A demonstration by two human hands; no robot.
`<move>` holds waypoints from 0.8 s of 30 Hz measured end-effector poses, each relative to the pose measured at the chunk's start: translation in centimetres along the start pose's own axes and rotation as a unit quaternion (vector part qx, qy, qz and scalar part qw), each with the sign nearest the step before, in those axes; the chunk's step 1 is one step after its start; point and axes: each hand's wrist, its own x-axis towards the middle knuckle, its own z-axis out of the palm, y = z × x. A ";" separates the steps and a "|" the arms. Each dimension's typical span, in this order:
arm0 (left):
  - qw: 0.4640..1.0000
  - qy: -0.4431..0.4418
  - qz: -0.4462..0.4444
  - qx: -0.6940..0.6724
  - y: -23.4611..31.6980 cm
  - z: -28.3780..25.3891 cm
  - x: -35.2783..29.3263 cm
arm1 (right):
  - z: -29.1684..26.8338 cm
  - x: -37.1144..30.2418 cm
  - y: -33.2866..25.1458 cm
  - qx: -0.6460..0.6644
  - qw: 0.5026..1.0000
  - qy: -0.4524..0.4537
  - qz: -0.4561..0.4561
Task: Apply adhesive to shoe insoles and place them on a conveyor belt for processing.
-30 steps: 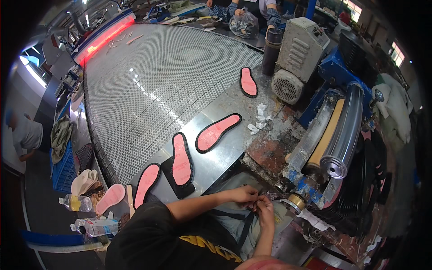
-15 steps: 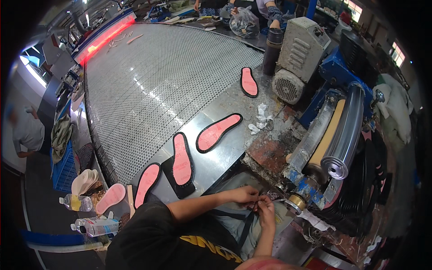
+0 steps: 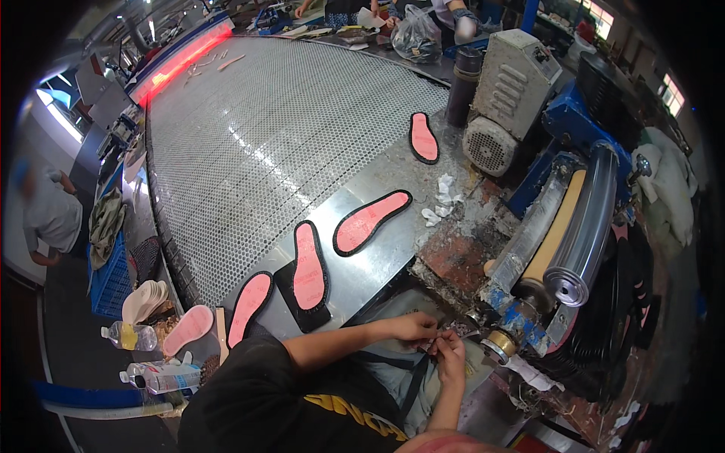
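Fingertips meeting above the lap, a worker's left hand (image 3: 414,328) and right hand (image 3: 451,353) come together beside a brass-coloured fitting (image 3: 501,343), the nearest machine part, just to the right. Each hand draws thumb and fingers inward; whether they pinch anything cannot be told, the gap being too small and partly covered by the fingers. Beyond the left forearm, an insole (image 3: 309,264), pink with a black rim, lies on a black slab (image 3: 311,321), which it partly hides, at the near edge of the metal desk (image 3: 362,283). Three similar insoles (image 3: 370,223) lie to its left and right. At right stands a shiny roller (image 3: 585,226); the dark heap behind it is hard to make out. On the far side, a clear plastic bag (image 3: 417,34) sits near co-workers (image 3: 343,9), cut off by the upper edge.
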 end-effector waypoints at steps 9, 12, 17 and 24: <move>1.000 -0.003 0.007 0.008 -0.2 0.0 0.0 | -0.1 0.2 0.1 -0.015 1.000 -0.013 0.003; 1.000 -0.004 -0.002 0.006 -0.4 0.0 0.1 | -0.1 0.3 0.2 -0.010 1.000 -0.003 0.004; 1.000 0.001 0.007 0.000 -0.6 0.1 0.2 | -0.4 0.4 0.5 -0.009 1.000 -0.013 0.000; 1.000 0.002 -0.003 0.017 -0.4 -0.1 0.1 | -0.2 0.5 0.5 -0.003 1.000 -0.020 -0.004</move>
